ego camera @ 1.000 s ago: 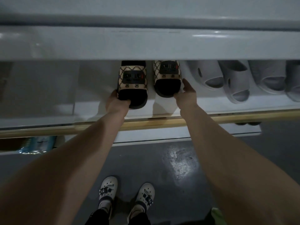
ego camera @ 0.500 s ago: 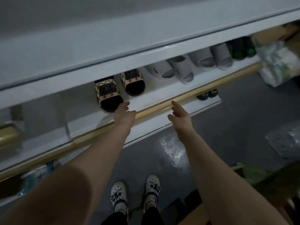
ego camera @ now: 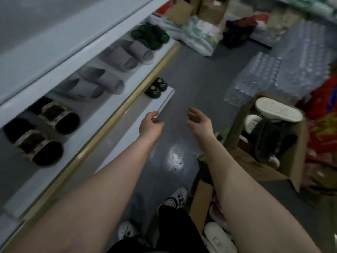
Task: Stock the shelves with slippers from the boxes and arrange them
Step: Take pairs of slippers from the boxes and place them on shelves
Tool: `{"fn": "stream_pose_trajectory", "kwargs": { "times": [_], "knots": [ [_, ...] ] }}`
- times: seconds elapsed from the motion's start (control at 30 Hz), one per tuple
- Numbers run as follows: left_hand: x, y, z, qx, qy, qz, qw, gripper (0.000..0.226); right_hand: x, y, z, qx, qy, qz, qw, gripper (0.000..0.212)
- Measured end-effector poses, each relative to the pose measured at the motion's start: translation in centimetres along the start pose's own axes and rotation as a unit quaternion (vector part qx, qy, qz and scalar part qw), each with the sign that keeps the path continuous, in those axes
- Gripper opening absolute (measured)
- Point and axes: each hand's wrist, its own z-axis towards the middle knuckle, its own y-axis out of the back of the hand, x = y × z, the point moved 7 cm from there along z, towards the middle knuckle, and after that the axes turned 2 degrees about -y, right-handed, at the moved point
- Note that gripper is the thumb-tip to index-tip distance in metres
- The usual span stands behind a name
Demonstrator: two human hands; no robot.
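Slippers shelved, more boxed
We see patterned slides (ego camera: 58, 118), grey slides (ego camera: 102, 81) and green slippers (ego camera: 151, 36) along the shelf (ego camera: 91, 115); a cardboard box (ego camera: 237, 125) holds more.

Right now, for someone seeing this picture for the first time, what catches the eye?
The left hand and right hand reach into the middle, both empty above the grey floor. On the left, the shelf carries slippers in a row of pairs, the patterned pair nearest. On the right, an open cardboard box holds more, one white sole turned up.
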Motion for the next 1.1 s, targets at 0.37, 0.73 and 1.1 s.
{"fn": "stream_pose_trajectory", "kwargs": {
  "times": [0.37,0.73,1.1],
  "knots": [
    [-7.9,-26.2,0.5,0.206,-0.078,0.081,0.972,0.046,-4.2,22.1,3.8,-0.185,-0.065,0.093,0.976,0.048],
    [-7.5,-42.8,0.9,0.383,-0.068,0.198,0.900,0.046,-13.9,33.2,2.7,-0.341,-0.228,0.127,0.903,0.046],
    [-10.2,-52.8,7.0,0.479,-0.079,0.304,0.820,0.041,-18.5,36.4,6.9,-0.459,-0.377,0.215,0.775,0.050]
  ]
}}
